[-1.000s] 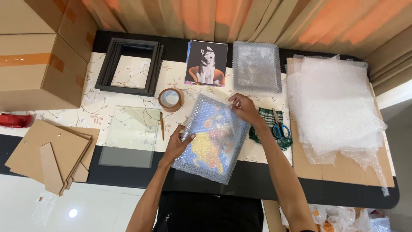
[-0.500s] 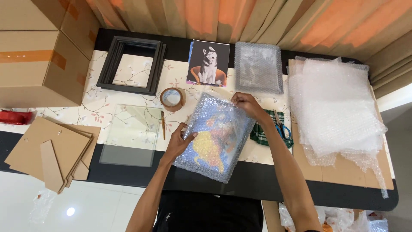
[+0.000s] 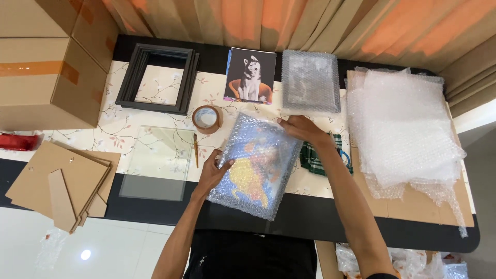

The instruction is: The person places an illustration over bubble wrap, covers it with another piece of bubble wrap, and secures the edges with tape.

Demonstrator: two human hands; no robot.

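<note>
Here, floral-topped table [image 3: 129, 129], perhaps curtains [image 3: 320, 26] behind

A black table [image 3: 155, 209] fills most of the view, with a cream floral cloth [image 3: 124, 129] spread over its middle. Behind its far edge hang pleated curtains [image 3: 320, 26], striped in orange and tan and glowing where daylight comes through. Cardboard boxes [image 3: 46, 67] are stacked at the far left corner. Below the near edge lies a white tiled floor [image 3: 103, 253], glossy, with one round spot of lamp glare [image 3: 86, 254].
</note>
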